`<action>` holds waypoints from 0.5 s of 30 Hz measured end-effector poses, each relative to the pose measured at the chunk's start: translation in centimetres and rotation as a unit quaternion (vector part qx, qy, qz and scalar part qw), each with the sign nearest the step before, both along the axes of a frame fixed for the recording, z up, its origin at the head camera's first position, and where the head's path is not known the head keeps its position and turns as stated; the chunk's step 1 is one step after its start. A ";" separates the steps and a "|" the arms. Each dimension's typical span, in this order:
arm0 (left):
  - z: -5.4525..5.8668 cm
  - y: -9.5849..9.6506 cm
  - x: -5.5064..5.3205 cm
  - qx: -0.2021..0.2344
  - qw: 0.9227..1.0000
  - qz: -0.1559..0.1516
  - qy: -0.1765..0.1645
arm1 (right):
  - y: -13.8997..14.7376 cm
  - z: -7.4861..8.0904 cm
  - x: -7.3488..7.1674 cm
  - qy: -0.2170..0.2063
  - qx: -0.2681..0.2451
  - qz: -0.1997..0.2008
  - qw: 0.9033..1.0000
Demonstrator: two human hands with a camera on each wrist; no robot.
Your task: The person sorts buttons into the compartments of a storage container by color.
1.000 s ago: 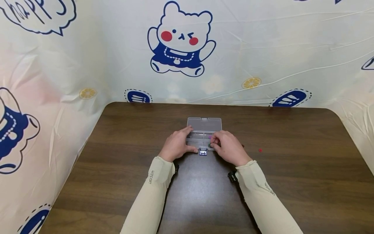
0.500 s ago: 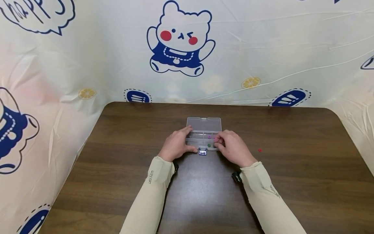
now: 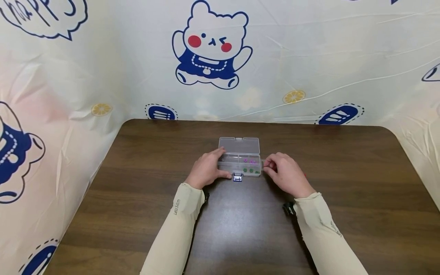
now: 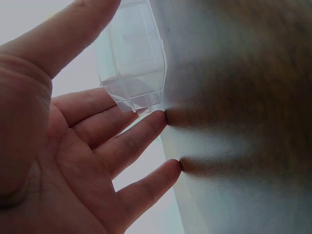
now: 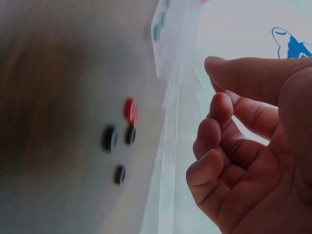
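A clear plastic compartment box (image 3: 228, 168) stands on the table with its lid (image 3: 238, 145) open to the back. Small green button-like discs (image 3: 245, 170) lie in its front compartment, and purple discs (image 3: 245, 160) sit behind them at right. My left hand (image 3: 205, 168) holds the box's left end, thumb at the front corner and index finger at the back. Just off the right end is my right hand (image 3: 287, 173), fingers loosely curled, with nothing visible in them. In the right wrist view a red disc (image 5: 131, 111) and black discs (image 5: 111, 139) lie on the table near it.
The brown wood table (image 3: 154, 152) runs back to a white printed cloth (image 3: 275, 76), which also hangs at the left and right. A clasp (image 3: 237, 177) juts from the box's front edge.
My right hand has drawn back to the right from over the box, uncovering the green and purple discs. It now covers most of the red disc in the head view. The left hand stays put.
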State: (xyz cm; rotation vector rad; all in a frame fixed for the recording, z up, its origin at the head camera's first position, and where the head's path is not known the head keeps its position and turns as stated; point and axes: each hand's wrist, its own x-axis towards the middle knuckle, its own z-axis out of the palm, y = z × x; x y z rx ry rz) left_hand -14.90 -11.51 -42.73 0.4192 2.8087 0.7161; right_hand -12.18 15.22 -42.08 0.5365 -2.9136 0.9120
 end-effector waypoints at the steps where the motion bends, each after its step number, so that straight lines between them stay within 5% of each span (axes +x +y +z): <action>1: 0.0 0.0 0.0 0.000 1.000 -0.001 0.001 | 0.3 0.0 0.0 0.001 0.003 -0.002 1.000; 15: -0.1 0.0 -0.1 -0.001 1.000 -0.001 0.000 | 3.2 -0.3 0.8 -0.016 0.010 -0.021 1.000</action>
